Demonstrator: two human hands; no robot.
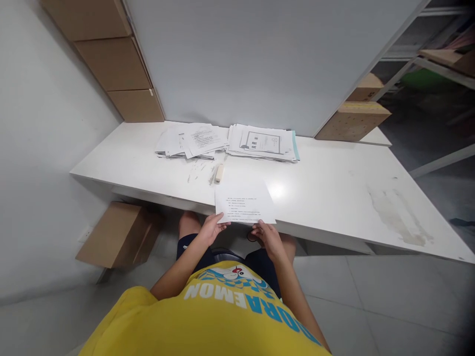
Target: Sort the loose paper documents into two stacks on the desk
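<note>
Both my hands hold a white printed sheet of paper [244,201] by its near edge, over the front edge of the white table [326,193]. My left hand [212,228] pinches the sheet's lower left corner, thumb on top. My right hand [267,236] grips the lower right part of the edge. A small beige stapler-like object [219,173] lies on the table just beyond the sheet. Farther back lie two loose piles of printed papers, one on the left [193,141] and one on the right [264,143].
Cardboard boxes [118,64] are stacked against the wall at the back left. Another box [352,121] sits at the table's back right, and one [118,235] stands on the floor under the table's left. The table's right part is smudged [393,215]. Metal shelving [438,59] stands far right.
</note>
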